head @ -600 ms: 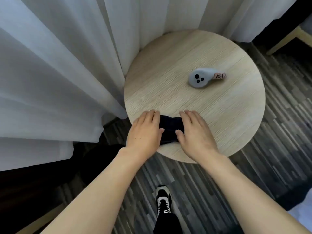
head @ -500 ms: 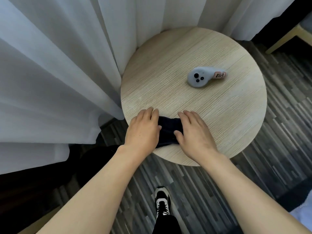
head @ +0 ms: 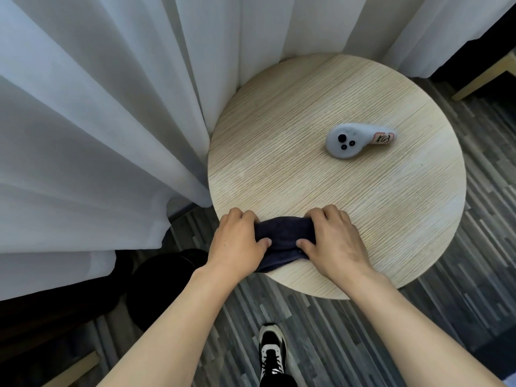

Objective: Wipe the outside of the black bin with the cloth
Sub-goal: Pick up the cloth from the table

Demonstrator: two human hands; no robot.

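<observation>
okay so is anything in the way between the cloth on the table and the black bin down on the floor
Nothing visible blocks it. Both hands, left hand and right hand, grip the cloth at the table's near edge; the black bin sits just below-left, beside the curtain.

A tag (head: 382,138) on the grey controller (head: 346,141), at two o'clock on the table, bears red handwriting, not clearly legible.

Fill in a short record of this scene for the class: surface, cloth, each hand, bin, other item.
surface: round wooden table
cloth: dark cloth, bunched at the table's near edge
left hand: gripping the cloth's left end
right hand: gripping the cloth's right end
bin: black bin on the floor beside the table, below the curtain, untouched
other item: grey controller with a label, lying on the table
</observation>
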